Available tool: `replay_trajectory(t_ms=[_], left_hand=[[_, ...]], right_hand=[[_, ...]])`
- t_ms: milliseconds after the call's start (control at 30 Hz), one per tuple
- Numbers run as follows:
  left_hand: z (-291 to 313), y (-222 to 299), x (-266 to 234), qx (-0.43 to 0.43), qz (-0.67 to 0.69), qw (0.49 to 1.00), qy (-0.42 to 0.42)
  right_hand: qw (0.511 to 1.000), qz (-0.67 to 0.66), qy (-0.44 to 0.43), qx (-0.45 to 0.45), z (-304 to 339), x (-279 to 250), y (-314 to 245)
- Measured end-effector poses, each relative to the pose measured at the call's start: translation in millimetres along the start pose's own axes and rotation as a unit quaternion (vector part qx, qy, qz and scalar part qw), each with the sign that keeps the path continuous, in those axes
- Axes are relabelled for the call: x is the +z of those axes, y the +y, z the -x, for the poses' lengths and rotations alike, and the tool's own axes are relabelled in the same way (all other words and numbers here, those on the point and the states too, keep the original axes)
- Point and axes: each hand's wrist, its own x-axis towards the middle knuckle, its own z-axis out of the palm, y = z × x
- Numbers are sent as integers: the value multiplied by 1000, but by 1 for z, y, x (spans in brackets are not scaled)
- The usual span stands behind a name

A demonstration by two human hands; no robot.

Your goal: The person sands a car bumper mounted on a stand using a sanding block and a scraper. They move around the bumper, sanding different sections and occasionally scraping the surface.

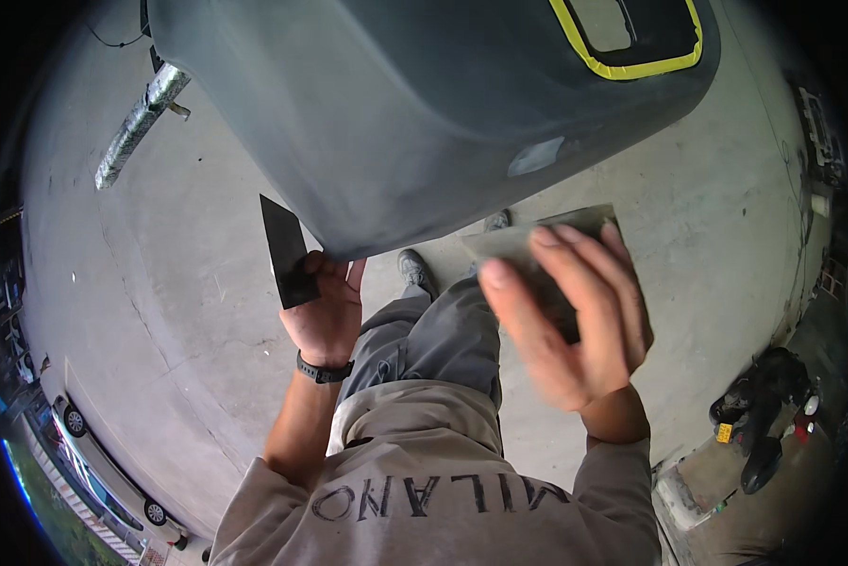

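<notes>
A large dark grey vehicle body panel (pixel 348 123), smooth and curved, fills the upper middle. My left hand (pixel 325 302) is closed on a thin, stiff black rectangular sheet (pixel 287 250) to the left of the panel's lower corner. Its fingertips reach that corner; whether they touch it I cannot tell. On the right, my right hand (pixel 579 316) grips a flat grey sheet (pixel 589 219) just below the panel's edge, apart from it. Motion smears this hand slightly, and its fingers cover much of the sheet. A pale patch (pixel 537 157) shows on the panel near that edge.
Yellow masking tape (pixel 631 71) frames an opening in the panel. A foil-wrapped bar (pixel 141 123) juts out at its left. Concrete floor (pixel 197 283) lies around my shoes. A scooter-like dark vehicle (pixel 764 410) stands at right, a white car (pixel 112 467) at lower left.
</notes>
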Motion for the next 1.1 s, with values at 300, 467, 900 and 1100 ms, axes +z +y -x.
replay_trajectory(t_ms=[300, 467, 900, 1100], left_hand=[[-1, 0, 4, -6, -6, 998, 55], [-3, 2, 7, -21, 3, 999, 35], [-7, 9, 5, -53, 26, 998, -27], [-8, 10, -2, -49, -10, 999, 17]], right_hand=[[995, 63, -5, 73, -32, 39, -22], [993, 80, -4, 86, -33, 41, -26], [993, 5, -37, 109, -31, 13, -45], [988, -7, -46, 150, -27, 3, -48]])
